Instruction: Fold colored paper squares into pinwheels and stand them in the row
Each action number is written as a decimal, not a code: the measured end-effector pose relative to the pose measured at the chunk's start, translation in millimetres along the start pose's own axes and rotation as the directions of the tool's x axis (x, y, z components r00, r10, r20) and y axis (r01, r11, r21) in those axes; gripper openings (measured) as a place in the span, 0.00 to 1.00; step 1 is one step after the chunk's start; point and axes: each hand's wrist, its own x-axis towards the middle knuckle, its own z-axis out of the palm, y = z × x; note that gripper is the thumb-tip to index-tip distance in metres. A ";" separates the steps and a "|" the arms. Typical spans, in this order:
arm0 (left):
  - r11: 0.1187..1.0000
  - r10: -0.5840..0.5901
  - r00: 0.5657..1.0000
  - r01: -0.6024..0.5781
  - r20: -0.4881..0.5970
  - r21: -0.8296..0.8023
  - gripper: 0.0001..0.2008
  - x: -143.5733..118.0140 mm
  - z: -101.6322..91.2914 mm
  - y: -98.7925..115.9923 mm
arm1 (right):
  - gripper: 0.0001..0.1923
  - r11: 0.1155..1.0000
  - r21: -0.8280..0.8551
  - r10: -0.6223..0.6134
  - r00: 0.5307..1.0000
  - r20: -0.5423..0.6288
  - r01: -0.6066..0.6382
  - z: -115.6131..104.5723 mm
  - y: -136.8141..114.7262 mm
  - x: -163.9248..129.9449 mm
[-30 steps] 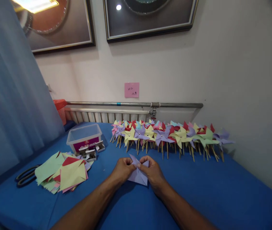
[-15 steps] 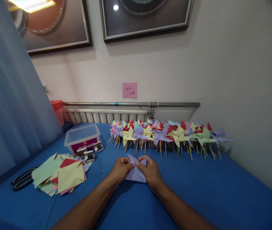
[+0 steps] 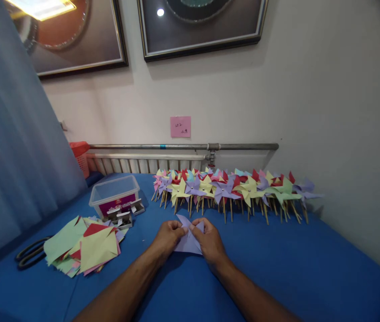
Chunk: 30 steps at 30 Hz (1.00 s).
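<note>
A purple paper pinwheel (image 3: 188, 245), partly folded and without a stick in view, is held between my two hands just above the blue tabletop. My left hand (image 3: 169, 237) pinches its left side, thumb near the middle. From the right, my right hand (image 3: 209, 240) closes on the paper, with its thumb also pressing close to the centre. Both thumbs nearly meet there, and the fingers behind the sheet are hidden. Beyond my hands stand several rows of finished paper pinwheels (image 3: 223, 190) on wooden sticks, in purple, yellow, red, green and pink.
At left lies a pile of cut coloured paper sheets (image 3: 99, 248) beside black-handled scissors (image 3: 31, 254). Small open boxes (image 3: 124, 220) sit against a clear plastic tub (image 3: 114, 188). A radiator (image 3: 146, 163) and pipe run along the wall. A blue curtain (image 3: 15, 147) hangs at left.
Hardly anything differs. Both hands keep their pinch on the purple paper, whose lower edge has shifted very slightly; the view has tilted a little.
</note>
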 end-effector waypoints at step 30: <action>0.994 0.033 0.999 -0.035 0.019 0.099 0.16 4.5 1.4 -7.2 | 0.12 0.987 -0.096 -0.131 0.991 -0.017 0.129 -1.6 -10.6 1.3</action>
